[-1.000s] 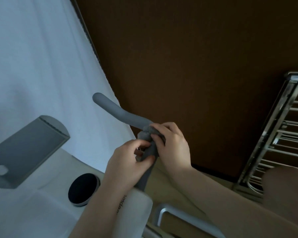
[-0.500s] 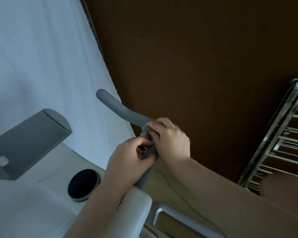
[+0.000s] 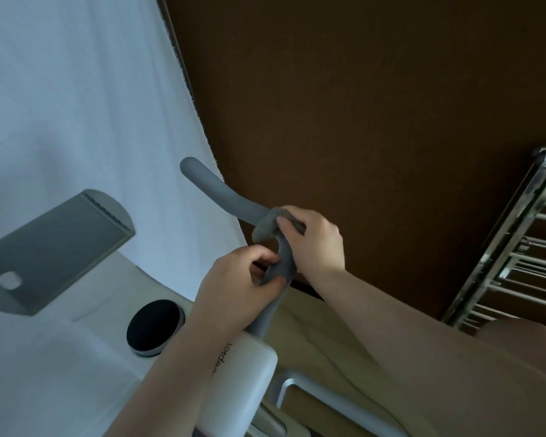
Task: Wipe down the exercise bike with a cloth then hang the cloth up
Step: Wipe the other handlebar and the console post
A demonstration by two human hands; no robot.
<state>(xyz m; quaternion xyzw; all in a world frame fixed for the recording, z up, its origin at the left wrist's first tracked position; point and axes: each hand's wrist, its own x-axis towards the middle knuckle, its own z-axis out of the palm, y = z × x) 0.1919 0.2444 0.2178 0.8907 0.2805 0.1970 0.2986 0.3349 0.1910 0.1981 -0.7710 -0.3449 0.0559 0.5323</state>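
The exercise bike's grey handlebar [image 3: 215, 190] curves up and left from its white post [image 3: 240, 373]. A fuzzy grey cloth [image 3: 265, 228] is wrapped over the bend of the bar. My right hand [image 3: 316, 244] grips the cloth against the bar from the right, fingers curled over it. My left hand [image 3: 234, 285] is just below, with thumb and fingers curled round the grey stem under the bend. The rest of the cloth is hidden under my fingers.
A grey tablet holder [image 3: 54, 247] juts out at the left above a black round knob [image 3: 155, 326]. A white curtain [image 3: 76, 105] hangs behind, beside a dark brown wall [image 3: 360, 105]. A chrome rail rack [image 3: 517, 263] stands at the right.
My right hand has slid the cloth a little further up the bend of the bar, away from my left hand. My left hand has stayed on the stem.
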